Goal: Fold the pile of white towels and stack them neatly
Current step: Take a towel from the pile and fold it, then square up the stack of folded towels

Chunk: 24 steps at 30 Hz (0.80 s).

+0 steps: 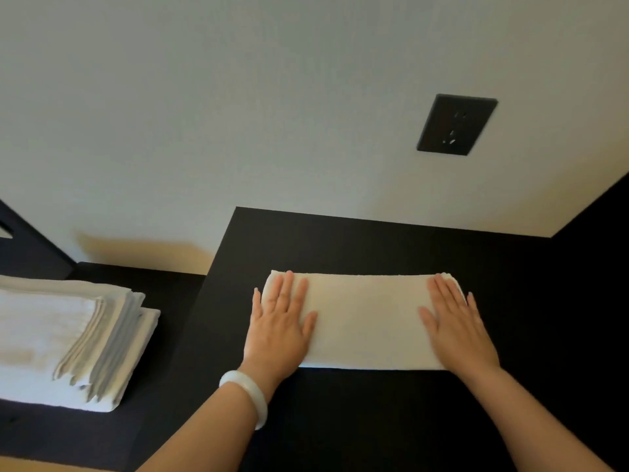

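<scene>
Wall (238,97), pale, fills the upper half of the view and backs the work area. Counter (374,243), dark and flat, butts against it; the colour makes the white cloth edges easy to read, which probably suits squaring up. Stack (61,335) of white towels lies on a lower dark ledge (163,287) to the left, well apart from the fold in hand. Its layers are flat but the right edges fan out unevenly. I cannot tell whether it is finished work or supply. Towel (367,318) lies on the counter in a long folded band, near edge straight, parallel to the wall and within easy reach of both arms. Left hand (279,328) rests flat on the band's left end, fingers straight and slightly spread, nothing pinched. Right hand (456,332) does likewise on the right end, palm down, fingers extended. Judgement: the palms sit at opposite ends to press the layers flat and hold the band from sliding; a smoothing step, with a further end-to-end fold likely needed before stacking. Outlet (456,124), a dark plate on the wall above right, plays no part. Bracelet (245,396), pale, on the left wrist, clear of the cloth.
</scene>
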Motion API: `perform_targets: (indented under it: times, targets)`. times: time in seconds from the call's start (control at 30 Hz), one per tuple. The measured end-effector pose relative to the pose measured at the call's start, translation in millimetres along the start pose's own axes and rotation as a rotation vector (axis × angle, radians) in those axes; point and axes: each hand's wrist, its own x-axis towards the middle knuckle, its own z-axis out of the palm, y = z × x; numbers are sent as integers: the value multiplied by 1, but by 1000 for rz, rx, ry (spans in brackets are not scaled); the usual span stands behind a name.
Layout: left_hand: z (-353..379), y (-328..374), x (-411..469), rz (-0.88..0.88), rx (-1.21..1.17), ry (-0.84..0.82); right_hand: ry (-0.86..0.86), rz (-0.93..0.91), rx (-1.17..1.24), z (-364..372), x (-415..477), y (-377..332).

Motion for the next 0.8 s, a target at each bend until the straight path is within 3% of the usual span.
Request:
perform_targets:
  times: [0.07, 0.13, 0.27, 0.33, 0.53, 0.6, 0.73, 0.8]
  targets:
    - [-2, 3, -1, -15, 14, -32, -43, 16, -43, -6, -1, 5]
    - [-8, 15, 5, -21, 27, -26, 25, -14, -28, -15, -1, -15]
    - [-7, 45, 17, 141, -44, -8, -10, -279, 75, -12, -5, -72]
    - [3, 38, 19, 154, -43, -11, -62, -299, 79, -4, -3, -68]
    - [0, -5, 11, -7, -17, -1, -44, -31, 25, -1, 7, 12]
    - [-3, -11, 5, -74, -87, -31, -46, 33, 111, -3, 5, 15]
    - [-19, -13, -7, -268, -207, -20, 114, 329, 349, -15, -8, 14]
    - [-31, -10, -9, -390, -240, -5, 91, 436, 369, -26, -10, 14]
